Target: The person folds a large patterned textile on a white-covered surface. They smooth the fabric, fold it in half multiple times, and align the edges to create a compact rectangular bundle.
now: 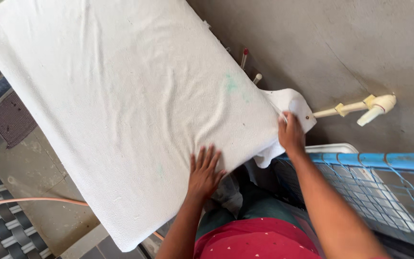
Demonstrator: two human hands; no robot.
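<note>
My left hand (203, 173) lies flat and open on the towel (120, 105); my right hand (291, 134) pinches its corner at centre right.

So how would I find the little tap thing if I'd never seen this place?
Start at the big white towel that both hands are pressing flat, then look right, past the right hand at its corner, to the bare grey wall. A thin cream pipe runs along that wall above the blue wire rack, and the tap sits at its end. It is the only cream, angled spout there.

towel (120, 105) top cropped, underside perhaps hidden
</note>
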